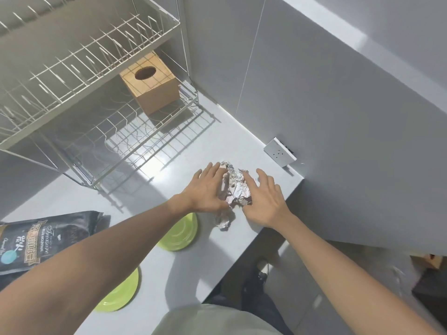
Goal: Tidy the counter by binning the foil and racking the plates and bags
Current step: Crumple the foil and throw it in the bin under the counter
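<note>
A crumpled sheet of silver foil (235, 189) lies on the grey counter (169, 257) near its right end. My left hand (205, 191) presses flat against the foil's left side, fingers spread. On the foil's right side rests my right hand (266, 199), fingers also spread. Neither hand has closed around it. Two lime-green plates lie on the counter: one (180, 234) just below my left wrist, the other (121, 296) partly hidden under my left forearm. A black coffee bag (48, 240) lies flat at the left edge.
A white two-tier wire dish rack (96, 76) stands at the back left, with a wooden tissue box (152, 85) on its lower tier. A wall socket (279, 152) sits on the right wall. The counter's front edge drops to the floor, where a shoe (260, 274) shows.
</note>
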